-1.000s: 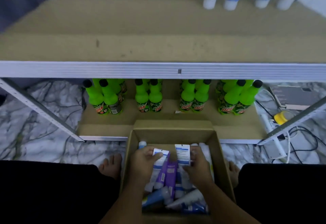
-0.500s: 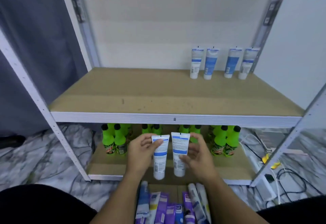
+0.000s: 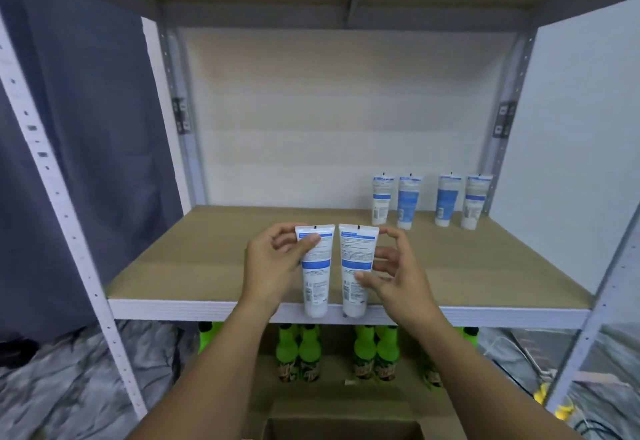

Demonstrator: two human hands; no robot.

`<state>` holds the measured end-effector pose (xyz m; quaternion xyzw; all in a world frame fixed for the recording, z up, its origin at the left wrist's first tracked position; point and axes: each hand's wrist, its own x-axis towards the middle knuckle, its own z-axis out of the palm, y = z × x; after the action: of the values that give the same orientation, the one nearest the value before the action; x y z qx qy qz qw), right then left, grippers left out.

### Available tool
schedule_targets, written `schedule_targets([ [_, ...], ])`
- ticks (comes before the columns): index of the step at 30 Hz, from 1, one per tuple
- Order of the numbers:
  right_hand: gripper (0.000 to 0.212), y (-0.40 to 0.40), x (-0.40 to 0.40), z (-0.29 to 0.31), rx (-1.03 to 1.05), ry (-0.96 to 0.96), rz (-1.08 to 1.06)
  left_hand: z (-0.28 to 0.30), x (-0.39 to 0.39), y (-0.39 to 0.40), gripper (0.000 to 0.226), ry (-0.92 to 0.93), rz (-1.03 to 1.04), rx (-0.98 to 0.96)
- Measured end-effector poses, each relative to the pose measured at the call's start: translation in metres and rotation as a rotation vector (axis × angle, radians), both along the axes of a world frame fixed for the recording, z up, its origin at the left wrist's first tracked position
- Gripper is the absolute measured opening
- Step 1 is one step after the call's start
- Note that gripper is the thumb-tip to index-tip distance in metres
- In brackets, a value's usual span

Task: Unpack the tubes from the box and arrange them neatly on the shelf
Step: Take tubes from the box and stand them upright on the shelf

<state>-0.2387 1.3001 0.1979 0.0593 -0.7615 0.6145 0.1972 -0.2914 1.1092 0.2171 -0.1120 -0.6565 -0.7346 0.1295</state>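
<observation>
My left hand (image 3: 273,266) grips a white tube with blue print (image 3: 316,276), cap down, upright in front of the shelf edge. My right hand (image 3: 398,278) grips a second white and blue tube (image 3: 356,266) right beside it, also cap down. Both tubes hang level with the front of the brown shelf board (image 3: 214,256). Several white and blue tubes (image 3: 408,202) stand cap down in a row at the back right of that board. Only the cardboard box's far flap and rim (image 3: 343,419) show at the bottom edge; its contents are out of view.
Green bottles with black caps (image 3: 299,353) stand in pairs on the lower shelf. Grey metal uprights (image 3: 69,217) frame the shelf on both sides, and another board sits overhead. A dark blue curtain (image 3: 86,145) hangs at the left. Cables and a yellow plug (image 3: 543,398) lie on the marbled floor, right.
Both hands took a tube each out of the box and lifted them up to the middle shelf's front edge. My view tilted up from the box to the shelf.
</observation>
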Motion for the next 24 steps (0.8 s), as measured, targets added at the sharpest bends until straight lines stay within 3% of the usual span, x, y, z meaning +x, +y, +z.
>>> schedule_targets([
  [11, 0.070, 0.013, -0.068, 0.005, 0.023, -0.024, -0.027, 0.004, -0.055, 0.015, 0.029, 0.016, -0.006, -0.011],
  [17, 0.069, 0.018, -0.070, -0.008, 0.103, 0.020, -0.010, -0.015, -0.054, 0.000, 0.063, 0.032, -0.162, -0.150],
  [24, 0.079, 0.019, -0.080, -0.017, 0.159, 0.029, -0.005, -0.016, -0.067, -0.003, 0.059, 0.067, -0.205, -0.227],
])
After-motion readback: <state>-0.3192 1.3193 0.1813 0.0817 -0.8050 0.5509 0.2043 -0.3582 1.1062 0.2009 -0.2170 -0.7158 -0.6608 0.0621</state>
